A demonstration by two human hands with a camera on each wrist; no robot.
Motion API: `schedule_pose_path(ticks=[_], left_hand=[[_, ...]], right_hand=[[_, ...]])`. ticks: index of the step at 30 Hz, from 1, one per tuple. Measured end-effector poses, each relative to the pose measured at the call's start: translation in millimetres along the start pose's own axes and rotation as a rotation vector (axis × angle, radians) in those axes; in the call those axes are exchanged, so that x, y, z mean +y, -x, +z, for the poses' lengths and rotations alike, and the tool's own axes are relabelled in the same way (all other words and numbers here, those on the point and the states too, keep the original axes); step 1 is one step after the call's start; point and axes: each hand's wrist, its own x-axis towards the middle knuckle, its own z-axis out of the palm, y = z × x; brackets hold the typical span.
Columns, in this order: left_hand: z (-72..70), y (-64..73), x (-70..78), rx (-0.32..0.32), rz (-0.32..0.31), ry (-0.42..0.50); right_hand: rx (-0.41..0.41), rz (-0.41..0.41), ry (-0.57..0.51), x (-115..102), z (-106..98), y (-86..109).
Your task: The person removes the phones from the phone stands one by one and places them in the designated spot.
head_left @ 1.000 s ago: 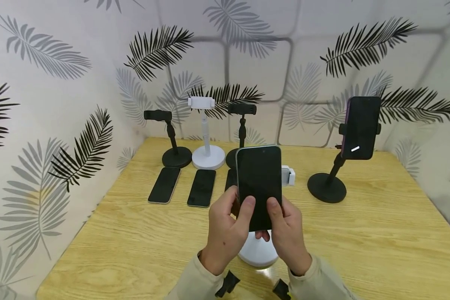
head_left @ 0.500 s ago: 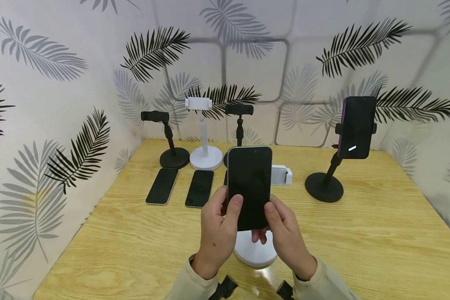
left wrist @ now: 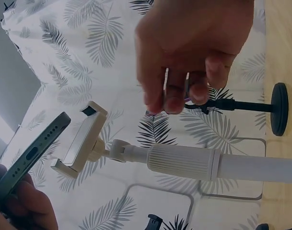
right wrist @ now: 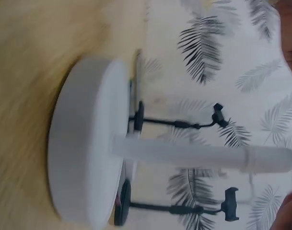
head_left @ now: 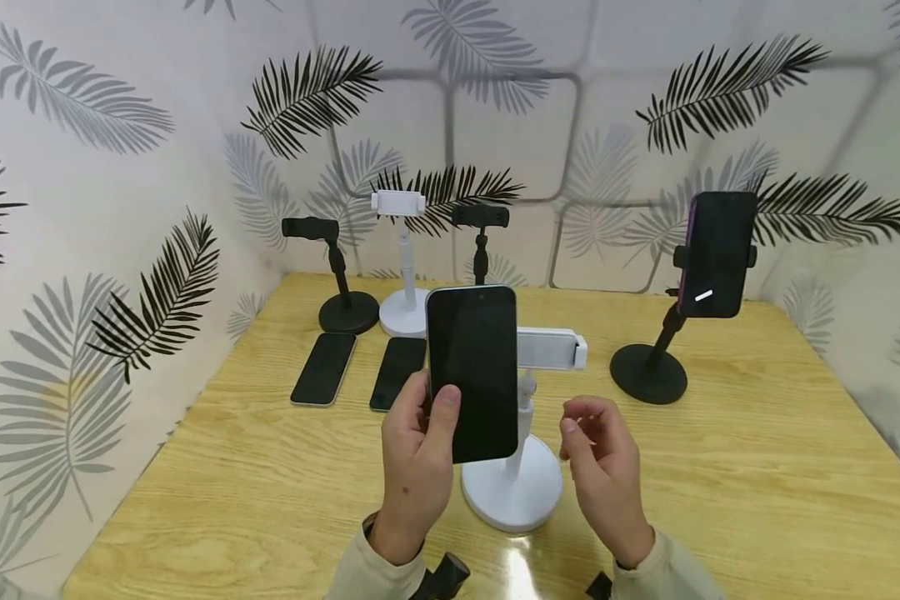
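My left hand [head_left: 412, 471] grips a dark-screened smartphone [head_left: 483, 358] upright by its left side, thumb across the front. Just behind it stands a white phone stand [head_left: 551, 350], its holder partly covered by the phone in the head view. The left wrist view shows the phone's port edge [left wrist: 38, 151] tilted, with a gap to the stand's holder [left wrist: 83, 143]. Right of the stand, my right hand [head_left: 607, 475] hangs in the air, fingers loosely curled around nothing. In the right wrist view the round white base [right wrist: 83, 143] rests on the table.
Along the back stand a black stand [head_left: 348, 312], a white stand [head_left: 405, 312] and another black stand [head_left: 481, 218]. Two phones lie flat, a left one [head_left: 324, 369] and a right one [head_left: 397, 371]. At right, a black stand [head_left: 648, 373] holds an upright phone [head_left: 718, 254].
My right hand has let go of the phone and moved right and slightly down. The left hand has shifted left with the phone, uncovering more of the white stand.
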Motion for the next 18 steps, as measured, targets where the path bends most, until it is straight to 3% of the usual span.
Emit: schedule_pose_path(ticks=[2,4,8,13,18], left_hand=[[-0.5,1.4,1.6,-0.003,-0.007,0.008],[-0.5,2.7,2.6,-0.005,-0.017,0.019],[-0.3,5.7,4.0,-0.009,-0.039,0.041],[-0.1,8.1,4.2,-0.002,-0.047,0.047],[1.1,10.6,4.9,0.002,-0.058,0.060]], right_hand=[[0.020,0.078,0.130,4,1,-2.8],[-0.022,0.136,0.235,9,1,-5.5],[-0.160,0.206,0.262,21,5,-7.7],[-0.226,0.151,0.269,31,12,-6.1],[-0.179,-0.003,0.348,35,22,-3.7]])
